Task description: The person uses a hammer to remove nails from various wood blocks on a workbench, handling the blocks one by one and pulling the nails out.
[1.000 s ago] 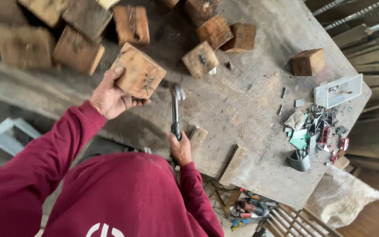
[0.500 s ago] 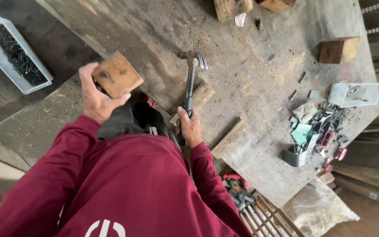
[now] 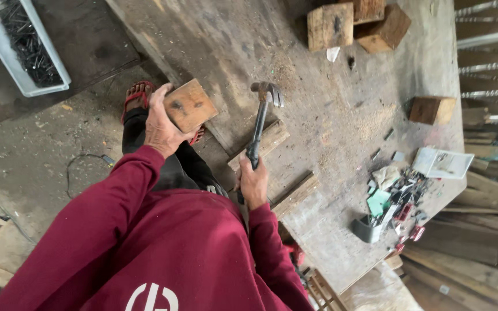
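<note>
The left hand [image 3: 158, 124] grips a wooden block [image 3: 189, 105] at the near left edge of the workbench [image 3: 329, 115]. To its right, the right hand [image 3: 253, 183] holds a hammer [image 3: 259, 124] over a flat wood strip [image 3: 260, 144] lying on the bench. More blocks [image 3: 355, 23] sit at the far side, one block [image 3: 432, 109] to the right, with clutter [image 3: 396, 198] near it. A tray of nails [image 3: 24, 46] lies far left

**Both arms bent, both hands closed**

The left hand [image 3: 158, 125] is raised on the left side, its fingers curled tight and the back of the hand facing the camera. The left arm in a dark red sleeve is bent at the elbow. The right hand [image 3: 253, 183] is lower and nearer, closed in a fist, probably thumb upward.
</note>
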